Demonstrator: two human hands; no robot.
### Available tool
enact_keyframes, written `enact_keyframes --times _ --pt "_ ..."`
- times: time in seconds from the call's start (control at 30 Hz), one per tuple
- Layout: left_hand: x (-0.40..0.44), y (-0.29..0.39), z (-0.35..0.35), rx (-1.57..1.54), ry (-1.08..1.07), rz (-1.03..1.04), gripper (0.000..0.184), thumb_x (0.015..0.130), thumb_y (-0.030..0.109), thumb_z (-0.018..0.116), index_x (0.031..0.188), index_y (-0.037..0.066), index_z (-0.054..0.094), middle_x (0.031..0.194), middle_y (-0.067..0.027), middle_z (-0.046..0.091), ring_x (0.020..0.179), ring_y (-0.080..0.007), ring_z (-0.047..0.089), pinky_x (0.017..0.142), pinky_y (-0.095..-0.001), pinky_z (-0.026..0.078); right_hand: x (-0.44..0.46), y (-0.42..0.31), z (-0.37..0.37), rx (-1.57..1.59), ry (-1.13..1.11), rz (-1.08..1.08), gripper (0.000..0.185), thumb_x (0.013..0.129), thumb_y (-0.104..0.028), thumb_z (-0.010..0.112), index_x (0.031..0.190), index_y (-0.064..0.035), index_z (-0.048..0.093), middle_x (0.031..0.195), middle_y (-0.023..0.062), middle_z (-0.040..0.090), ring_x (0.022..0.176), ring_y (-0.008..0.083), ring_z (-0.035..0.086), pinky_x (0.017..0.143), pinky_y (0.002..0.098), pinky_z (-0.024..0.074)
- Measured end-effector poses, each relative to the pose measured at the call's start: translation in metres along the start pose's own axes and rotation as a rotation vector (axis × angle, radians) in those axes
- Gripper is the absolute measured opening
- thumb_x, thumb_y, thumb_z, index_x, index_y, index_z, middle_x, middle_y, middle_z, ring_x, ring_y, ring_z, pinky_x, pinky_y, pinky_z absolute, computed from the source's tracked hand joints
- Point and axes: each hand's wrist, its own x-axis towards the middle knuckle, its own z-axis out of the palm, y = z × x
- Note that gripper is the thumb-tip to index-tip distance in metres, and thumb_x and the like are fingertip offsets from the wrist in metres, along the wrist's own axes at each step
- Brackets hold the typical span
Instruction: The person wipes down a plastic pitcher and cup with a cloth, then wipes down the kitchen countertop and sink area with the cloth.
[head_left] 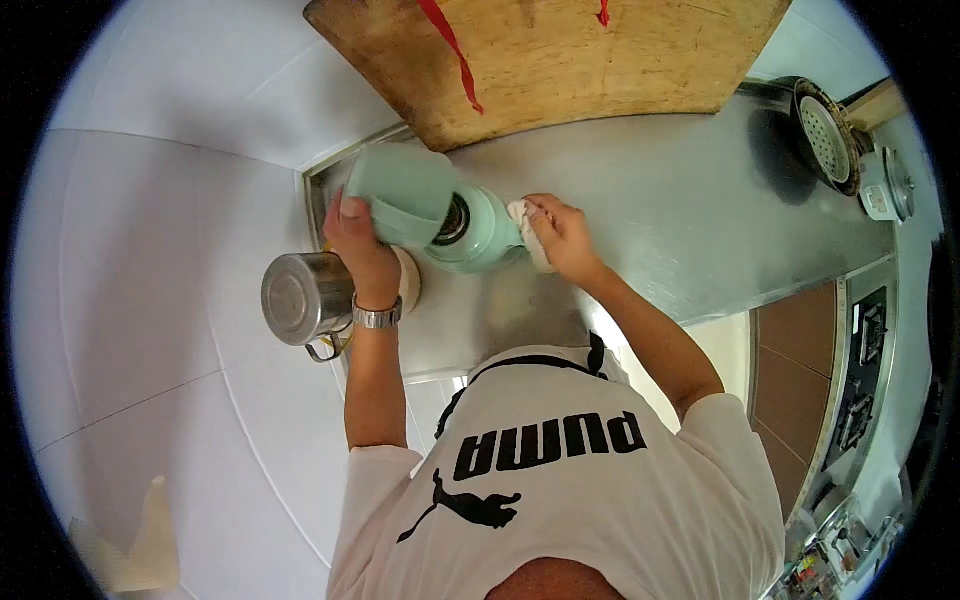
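A mint-green appliance [485, 235] stands on the steel counter, with a dark round ring showing at its top. My left hand [360, 240] grips a pale green cover-like part [400, 185], tilted over the appliance's left side and slightly blurred. Whether the two are joined I cannot tell. On the appliance's right side, my right hand [562, 235] pinches a white cloth [530, 235] and presses it against the body. Below my left hand, a steel pot [300, 295] with a handle is close to the wrist, and a cream-coloured round thing [408, 282] is partly hidden behind it.
A large wooden board [590, 65] with red ribbons leans at the counter's back. At the far right are a dark pan holding a perforated disc [825, 138] and a small white pot [880, 185]. A gas stove [862, 370] lies on the right. White wall panels [150, 300] bound the left.
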Motion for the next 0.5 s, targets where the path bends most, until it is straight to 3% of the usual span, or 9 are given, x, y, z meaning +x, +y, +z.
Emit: enact_keyframes --times 0.07,0.1,0.17,0.2,0.27,0.4,0.47,0.5 --pt "0.013 0.028 -0.005 -1.104 0.001 -0.873 0.05 0.09 0.05 0.04 0.114 0.007 0.05 0.118 -0.0089 0.05 0.11 -0.0183 0.048 0.091 -0.0345 0.039 0.006 0.024 0.004 0.328 0.119 0.054 0.024 0.091 -0.014 0.045 0.099 0.0036 0.058 0.083 0.0094 0.063 0.078 0.0195 0.061 0.071 0.0294 0.0475" --pt "0.022 0.039 -0.008 -1.103 0.006 -0.867 0.05 0.09 0.05 0.04 0.114 0.007 0.05 0.118 -0.0089 0.05 0.11 -0.0183 0.048 0.091 -0.0345 0.039 0.01 0.026 -0.001 0.331 0.116 0.047 0.024 0.091 -0.014 0.045 0.099 0.0036 0.058 0.083 0.0094 0.063 0.078 0.0195 0.061 0.071 0.0294 0.0475" --pt "0.036 0.051 -0.014 -1.242 0.032 -0.907 0.051 0.087 0.053 0.039 0.12 0.015 0.047 0.121 -0.0089 0.049 0.111 -0.0307 0.047 0.088 -0.0471 0.039 0.02 0.03 -0.007 0.666 0.245 0.135 0.018 0.091 -0.009 0.044 0.098 0.0005 0.059 0.082 0.0052 0.062 0.076 0.0142 0.059 0.07 0.0273 0.0478" --pt "0.039 0.051 -0.015 -1.235 0.045 -0.897 0.051 0.087 0.053 0.039 0.12 0.015 0.047 0.121 -0.0089 0.049 0.111 -0.0307 0.047 0.088 -0.0471 0.039 0.023 0.025 -0.012 0.674 0.232 0.127 0.018 0.091 -0.009 0.044 0.098 0.0005 0.059 0.082 0.0052 0.062 0.076 0.0142 0.059 0.07 0.0273 0.0478" --pt "0.046 0.049 -0.017 -1.377 0.05 -1.015 0.055 0.084 0.059 0.038 0.121 0.019 0.047 0.122 -0.0089 0.049 0.113 -0.0293 0.047 0.087 -0.0485 0.041 0.034 0.0 -0.028 1.019 0.343 0.195 0.019 0.092 -0.015 0.044 0.1 -0.0033 0.056 0.097 0.007 0.061 0.083 0.0179 0.058 0.076 0.0311 0.0478" --pt "0.056 0.06 -0.034 -1.526 0.088 -1.155 0.059 0.08 0.06 0.039 0.12 0.017 0.047 0.121 -0.0082 0.049 0.109 -0.0302 0.048 0.088 -0.0481 0.041 0.04 -0.074 -0.051 1.358 0.176 0.211 0.027 0.092 -0.023 0.043 0.107 -0.0029 0.053 0.107 0.009 0.057 0.097 0.0234 0.055 0.088 0.0381 0.0439" --pt "0.056 0.061 -0.038 -1.588 0.143 -1.136 0.056 0.079 0.056 0.043 0.118 0.016 0.048 0.118 -0.0094 0.05 0.106 -0.0298 0.049 0.086 -0.0464 0.043 0.043 -0.093 -0.051 1.578 0.218 0.219 0.037 0.091 -0.03 0.041 0.114 -0.0018 0.049 0.114 0.011 0.055 0.109 0.0271 0.05 0.098 0.0416 0.0362" --pt "0.056 0.063 -0.039 -1.587 0.111 -1.113 0.055 0.078 0.055 0.045 0.117 0.015 0.048 0.117 -0.0101 0.05 0.106 -0.0297 0.049 0.086 -0.0449 0.044 0.042 -0.104 -0.051 1.636 0.203 0.237 0.041 0.088 -0.026 0.042 0.118 0.0004 0.049 0.118 0.0127 0.053 0.113 0.0285 0.048 0.101 0.0424 0.0333"
